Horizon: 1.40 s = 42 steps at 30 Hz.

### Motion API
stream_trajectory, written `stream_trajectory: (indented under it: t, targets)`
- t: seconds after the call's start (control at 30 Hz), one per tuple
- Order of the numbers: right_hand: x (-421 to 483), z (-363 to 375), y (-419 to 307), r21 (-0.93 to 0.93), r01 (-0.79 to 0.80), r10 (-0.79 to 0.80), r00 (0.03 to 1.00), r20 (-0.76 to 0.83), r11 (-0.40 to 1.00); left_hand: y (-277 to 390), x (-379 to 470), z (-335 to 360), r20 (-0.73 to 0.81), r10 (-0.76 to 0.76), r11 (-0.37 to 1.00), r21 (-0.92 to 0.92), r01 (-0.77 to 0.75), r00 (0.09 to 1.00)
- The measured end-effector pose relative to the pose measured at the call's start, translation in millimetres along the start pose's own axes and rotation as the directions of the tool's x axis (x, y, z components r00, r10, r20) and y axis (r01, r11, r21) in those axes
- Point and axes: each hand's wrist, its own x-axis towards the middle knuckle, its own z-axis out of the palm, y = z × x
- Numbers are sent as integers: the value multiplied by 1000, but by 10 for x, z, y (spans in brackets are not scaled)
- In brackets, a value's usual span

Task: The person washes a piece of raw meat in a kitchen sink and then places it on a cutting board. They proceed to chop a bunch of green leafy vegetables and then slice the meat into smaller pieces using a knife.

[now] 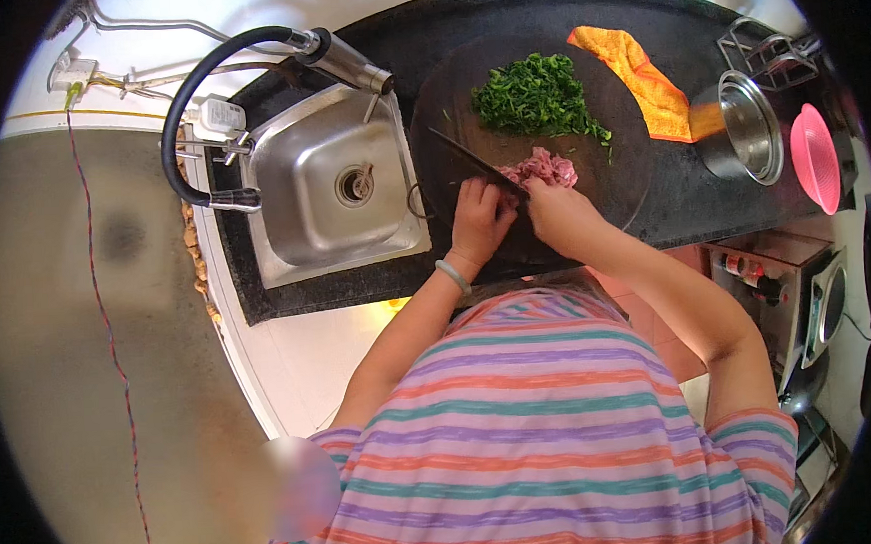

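On a dark round chopping board, a pile of chopped leafy greens lies towards the far side, with cut pink raw meat nearer me. My right hand is closed on the handle end of a kitchen knife, whose dark blade points up and left along the meat's left side. Close by on the left, my left hand has curled fingers beside the blade; whether it holds a piece of meat is hidden.
A steel sink with a black-hosed faucet is at left. An orange cloth touches the board's far right side. Beyond it stand a steel pot, a wire rack and a pink plastic basket.
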Motion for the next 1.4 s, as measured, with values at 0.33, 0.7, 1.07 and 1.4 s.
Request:
stream_trajectory:
  t: [0.33, 0.7, 1.07, 1.4]
  targets:
    - [-540, -360, 192, 146, -165, 148, 981, 123, 975, 40, 32, -27, -53, 102, 992, -72, -106, 993]
    - [-518, -197, 115, 69, -132, 125, 988, 89, 989, -2, -34, -17, -5, 73, 996, -60, -73, 997]
    - [-219, -142, 184, 180, -146, 150, 989, -9, 973, -6, -2, -57, -146, 26, 989, -143, -47, 989]
    - [-376, -158, 402, 314, -215, 231, 973, -13, 925, 88, 402, -329, 43, 249, 950, -205, -235, 968]
